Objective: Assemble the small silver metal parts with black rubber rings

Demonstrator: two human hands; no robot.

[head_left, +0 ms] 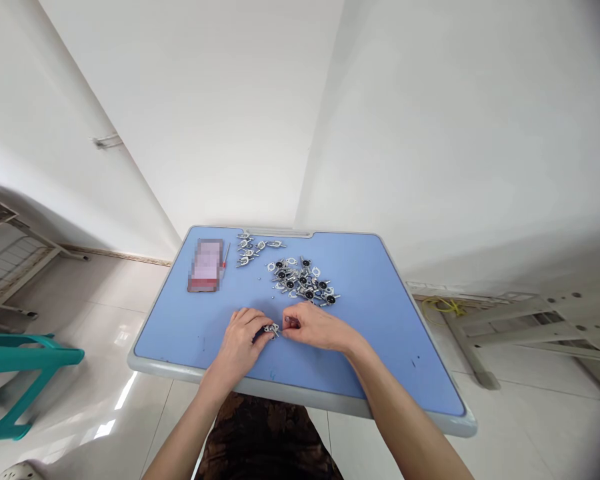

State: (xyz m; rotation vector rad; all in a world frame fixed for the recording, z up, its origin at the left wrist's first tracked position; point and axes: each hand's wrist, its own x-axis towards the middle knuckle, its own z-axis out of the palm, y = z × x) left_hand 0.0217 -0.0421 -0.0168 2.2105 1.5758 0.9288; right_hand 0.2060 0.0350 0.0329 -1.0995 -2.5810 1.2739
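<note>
Silver-toned metal forms the small piece [271,328], a flat flange with rounded ends, which is held over the blue surface [380,347], toward the near edge and a little left of its middle. Whether it is rested on the surface cannot be told. Something dark is seen beside it, partly hidden by the fingers. The piece is pinched between the thumb and curled fingers of the left hand [244,333], whose back is turned upward and whose forearm is slanted in across the near edge. The right hand [313,325] is held close to it from the other side, its fingers folded inward; whether anything is gripped there cannot be told.

Beyond the hands, toward the surface's centre, a jumbled heap of metal parts [304,281] is spread, with round, black discs [309,294] and thin, oval, holed plates [316,272] mixed in. Nearer the far edge, left of its middle, a looser group of pronged silver parts [245,261] is laid out. By the far left corner a rectangular, phone-like object [207,263] is placed, its face pixelated, with a slim tool [224,265] set just beside it. Past the left edge, a green stool [30,351] is seen on glossy tiles [110,340].
</note>
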